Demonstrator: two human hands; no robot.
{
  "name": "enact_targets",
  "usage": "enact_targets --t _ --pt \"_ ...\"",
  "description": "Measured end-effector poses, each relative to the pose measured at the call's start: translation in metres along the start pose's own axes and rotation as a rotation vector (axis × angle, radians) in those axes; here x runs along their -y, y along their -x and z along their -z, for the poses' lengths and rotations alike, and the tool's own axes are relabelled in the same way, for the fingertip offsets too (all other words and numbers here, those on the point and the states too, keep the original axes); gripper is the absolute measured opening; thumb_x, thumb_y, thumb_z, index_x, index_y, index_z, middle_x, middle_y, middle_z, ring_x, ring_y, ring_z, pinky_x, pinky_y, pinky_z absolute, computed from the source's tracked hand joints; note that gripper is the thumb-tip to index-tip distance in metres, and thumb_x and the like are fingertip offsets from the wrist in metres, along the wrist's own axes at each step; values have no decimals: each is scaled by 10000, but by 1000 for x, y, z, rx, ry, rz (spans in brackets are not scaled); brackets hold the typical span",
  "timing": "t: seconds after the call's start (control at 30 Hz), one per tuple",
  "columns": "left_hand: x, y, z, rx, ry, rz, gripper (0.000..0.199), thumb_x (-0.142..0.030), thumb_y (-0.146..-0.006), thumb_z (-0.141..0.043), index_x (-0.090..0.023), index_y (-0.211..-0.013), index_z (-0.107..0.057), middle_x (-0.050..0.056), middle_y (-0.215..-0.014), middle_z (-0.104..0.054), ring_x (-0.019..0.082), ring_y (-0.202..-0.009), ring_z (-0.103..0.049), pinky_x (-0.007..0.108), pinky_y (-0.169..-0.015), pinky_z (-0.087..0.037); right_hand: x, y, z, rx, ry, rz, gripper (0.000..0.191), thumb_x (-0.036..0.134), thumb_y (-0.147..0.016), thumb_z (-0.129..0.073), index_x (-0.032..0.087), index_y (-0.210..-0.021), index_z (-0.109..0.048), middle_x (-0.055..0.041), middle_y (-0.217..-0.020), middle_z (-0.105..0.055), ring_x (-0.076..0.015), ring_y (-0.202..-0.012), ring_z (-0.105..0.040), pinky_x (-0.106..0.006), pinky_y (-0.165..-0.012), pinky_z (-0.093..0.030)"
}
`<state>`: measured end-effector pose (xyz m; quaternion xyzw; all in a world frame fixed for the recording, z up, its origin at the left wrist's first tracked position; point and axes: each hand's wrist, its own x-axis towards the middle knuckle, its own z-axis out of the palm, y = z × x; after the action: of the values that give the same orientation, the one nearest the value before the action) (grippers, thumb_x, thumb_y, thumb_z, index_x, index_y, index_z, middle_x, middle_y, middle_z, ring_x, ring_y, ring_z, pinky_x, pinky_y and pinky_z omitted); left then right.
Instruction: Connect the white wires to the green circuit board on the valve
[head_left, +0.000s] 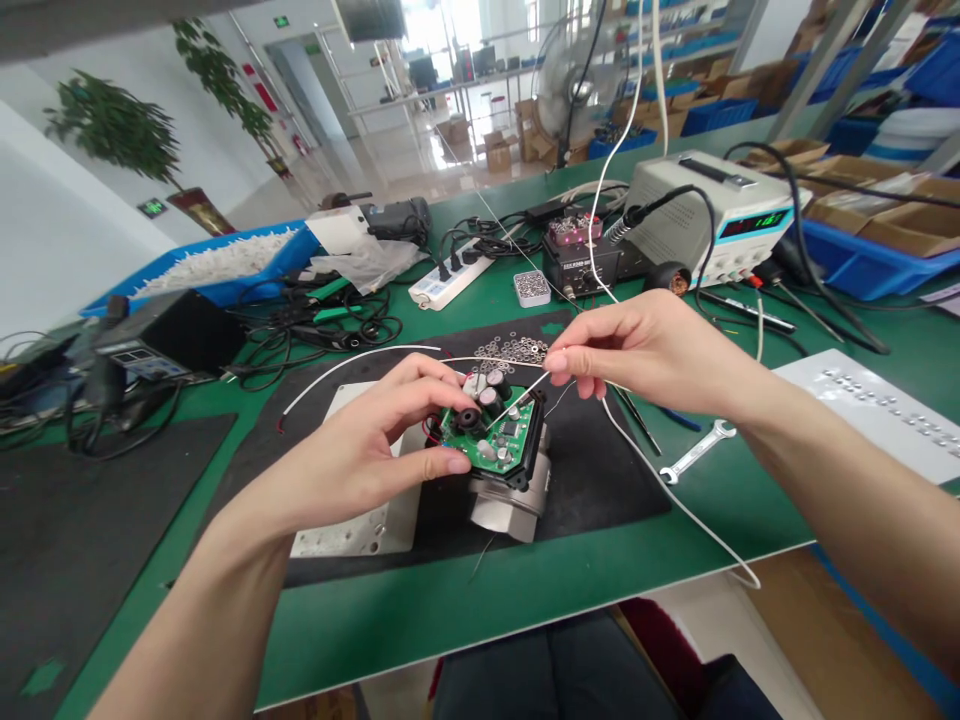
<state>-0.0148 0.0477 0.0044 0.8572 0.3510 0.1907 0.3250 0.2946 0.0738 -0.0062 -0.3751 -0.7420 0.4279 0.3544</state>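
Observation:
My left hand grips the near-left side of a green circuit board, thumb on its front edge and fingers by a round black part. Black capacitors stand at the board's back edge. The board sits tilted in a black housing on a metal valve body with a hexagonal end. Between thumb and fingers, my right hand pinches a thin white strip that slants down to the board. Whether its lower tip touches the board I cannot tell.
Small metal rings lie behind the board on the black mat. A metal plate is at left. To the right are an open-ended wrench, a loose white cable and a power supply. A power strip lies behind.

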Motion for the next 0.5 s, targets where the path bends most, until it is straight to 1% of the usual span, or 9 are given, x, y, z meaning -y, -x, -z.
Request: enact_targets --t 0.1,0.23,0.33,0.4,0.5 --pt "-1 -2 -1 5 14 -6 321 -391 -960 -784 -352 -1253 -660 16 -1318 -513 187 -1301 -501 272 -1091 -438 5 0 1 34 -18 -72 370 555 -838 -821 189 -801 -785 -34 -712 -750 -131 -572 -646 -250 -489 -496" --pt "-2 -3 -3 9 22 -10 327 -403 -954 -788 -331 -1249 -666 24 -1320 -515 202 -1309 -498 311 -1116 -421 9 1 2 41 -42 -144 404 576 -830 -824 193 -719 -755 -48 -684 -732 -133 -567 -618 -258 -469 -454" --pt "-3 -3 -4 1 24 -22 338 -415 -942 -801 -314 -1237 -672 30 -1303 -522 205 -1266 -519 322 -1072 -439 7 2 3 50 -63 -191 419 587 -821 -826 202 -678 -742 -52 -662 -712 -134 -552 -591 -266 -445 -415" --pt "-4 -4 -5 -1 32 -29 338 -417 -942 -799 -310 -1236 -671 33 -1294 -526 205 -1234 -532 328 -1035 -456 5 2 3 49 -75 -205 409 593 -812 -830 209 -691 -760 -55 -675 -715 -135 -555 -584 -267 -441 -408" --pt "-4 -4 -5 3 39 -23 336 -421 -940 -799 -310 -1230 -672 35 -1278 -533 209 -1209 -538 340 -1018 -466 4 5 1 17 -55 -183 367 574 -813 -834 209 -782 -807 -59 -748 -738 -129 -583 -582 -258 -455 -422"
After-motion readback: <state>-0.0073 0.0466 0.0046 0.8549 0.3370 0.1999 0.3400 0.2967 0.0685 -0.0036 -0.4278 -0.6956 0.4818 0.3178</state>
